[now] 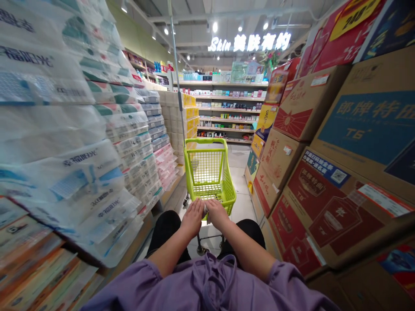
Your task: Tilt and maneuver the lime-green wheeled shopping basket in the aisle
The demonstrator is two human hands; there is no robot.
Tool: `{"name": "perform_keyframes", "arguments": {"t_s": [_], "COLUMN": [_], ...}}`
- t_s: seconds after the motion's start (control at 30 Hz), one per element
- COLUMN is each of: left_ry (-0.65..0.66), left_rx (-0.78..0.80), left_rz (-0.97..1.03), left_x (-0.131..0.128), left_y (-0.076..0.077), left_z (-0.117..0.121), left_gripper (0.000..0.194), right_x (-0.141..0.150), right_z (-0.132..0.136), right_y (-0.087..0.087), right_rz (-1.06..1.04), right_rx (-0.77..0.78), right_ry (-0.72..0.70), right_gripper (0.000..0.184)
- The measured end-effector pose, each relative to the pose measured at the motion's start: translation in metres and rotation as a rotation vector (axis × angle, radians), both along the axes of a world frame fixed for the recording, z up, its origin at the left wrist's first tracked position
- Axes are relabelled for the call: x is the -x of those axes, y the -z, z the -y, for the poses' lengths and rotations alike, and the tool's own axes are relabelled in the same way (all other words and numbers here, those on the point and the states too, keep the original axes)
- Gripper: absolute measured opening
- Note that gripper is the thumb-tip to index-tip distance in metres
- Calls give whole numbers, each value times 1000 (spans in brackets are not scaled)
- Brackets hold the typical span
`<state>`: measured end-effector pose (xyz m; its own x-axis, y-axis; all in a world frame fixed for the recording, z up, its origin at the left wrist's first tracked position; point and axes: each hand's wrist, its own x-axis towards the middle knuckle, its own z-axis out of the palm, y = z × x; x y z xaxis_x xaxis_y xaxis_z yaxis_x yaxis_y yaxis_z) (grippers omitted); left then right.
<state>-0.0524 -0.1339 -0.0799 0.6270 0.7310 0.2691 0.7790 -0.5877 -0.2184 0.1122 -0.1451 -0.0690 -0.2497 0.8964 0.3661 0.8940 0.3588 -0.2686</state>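
Observation:
A lime-green plastic shopping cart [228, 190] stands right in front of me, its grid basket bare inside. My left hand [194, 214] is closed over the handle at the cart's near side, fingers pointing forward over it. Close beside it, my right hand [215, 212] also grips the handle. The handle itself is mostly hidden under both hands. Something small and whitish shows between them, too little to name. Below my wrists, the cart's lower frame and wheels [202, 249] are partly visible.
Wrapped tissue packs [94, 181] are stacked high on the left. Liquor cartons [340, 207] form a wall on the right. A narrow tiled aisle [238, 160] leads to shelves of small boxed goods [227, 106]. A thin metal pole [177, 65] rises left of the cart.

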Motion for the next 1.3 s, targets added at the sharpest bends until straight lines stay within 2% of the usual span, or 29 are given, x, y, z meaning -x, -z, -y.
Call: {"name": "perform_keyframes", "arguments": {"t_s": [0.03, 0.13, 0.2, 0.37, 0.5, 0.67, 0.77, 0.83, 1.0, 1.13, 1.3], "left_ry": [1, -11, -33, -78, -139, -265, -196, -150, -79, -53, -41], "left_rx": [1, 6, 24, 81, 101, 169, 220, 237, 249, 272, 255], "left_rz": [-6, -17, -15, -40, -65, -108, -114, -101, -74, -94, -110], "left_x": [2, 4, 2, 0, 18, 32, 26, 20, 10, 5, 4], "left_y": [-1, -2, -2, -2, -8, -25, -30, -31, -32, -35, -35], "left_z": [-1, 0, 1, 0, -11, -17, -7, 1, 13, 10, 1], "left_gripper": [64, 65, 67, 74, 79, 79, 78, 80, 80, 78, 76], "right_x": [-9, -42, -55, -42, -20, 3, 6, 3, 9, 19, -14], "right_z": [2, 11, 15, 15, 12, 13, 15, 17, 18, 15, 19], "right_y": [0, -1, -4, -20, -26, -22, -19, -21, -26, -21, -12], "right_rz": [2, -12, -2, 47, 65, 76, 88, 79, 42, 45, 97], "right_rx": [-8, -38, -33, 61, 89, 97, 76, 66, 123, 99, 61], "right_ry": [-3, 141, 184, 280, 208, 116, 48, 8, 80, 30, 24], "right_gripper": [49, 47, 43, 24, 28, 39, 46, 43, 37, 50, 54]}}
